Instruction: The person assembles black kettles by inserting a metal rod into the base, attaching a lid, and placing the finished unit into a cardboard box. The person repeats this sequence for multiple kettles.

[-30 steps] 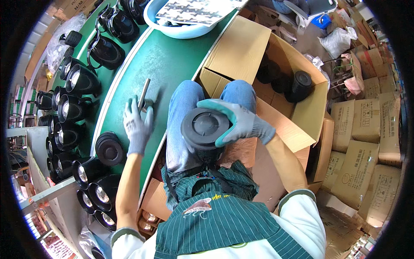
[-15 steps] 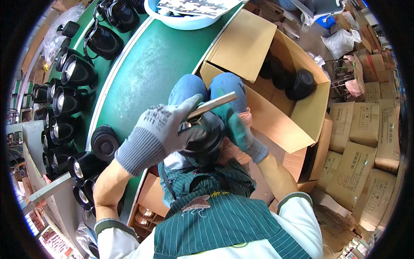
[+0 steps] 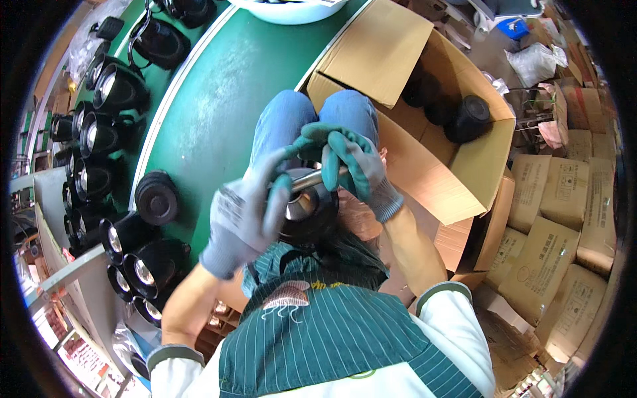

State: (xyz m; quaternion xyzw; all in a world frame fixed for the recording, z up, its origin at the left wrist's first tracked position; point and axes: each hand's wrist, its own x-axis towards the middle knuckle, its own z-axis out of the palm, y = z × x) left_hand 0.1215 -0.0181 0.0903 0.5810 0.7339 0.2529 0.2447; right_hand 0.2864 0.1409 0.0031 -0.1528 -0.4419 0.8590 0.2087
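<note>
A black vessel [image 3: 320,224] with a shiny metal mouth [image 3: 300,207] rests in my lap. Above it, my right hand [image 3: 355,162], in a grey glove with a green palm, has its fingers closed round a short metal rod [image 3: 309,180]. The rod slants down to the left over the vessel's mouth. Beside its lower end is my left hand [image 3: 242,215], gloved alike and slightly blurred, with thumb and fingers apart. Whether the left fingertips touch the rod I cannot tell.
Several black jugs [image 3: 99,136] with metal mouths stand along the green bench [image 3: 199,113] at left. A black round lid stack [image 3: 158,198] is nearer. On the right, an open carton [image 3: 458,179] holds black pieces [image 3: 468,119]; stacked cartons [image 3: 537,259] stand beyond.
The rod, earlier in my left hand, is now gripped by my right hand and sits lower over the vessel. The left hand's fingers have spread. The vessel's metal mouth shows more.
</note>
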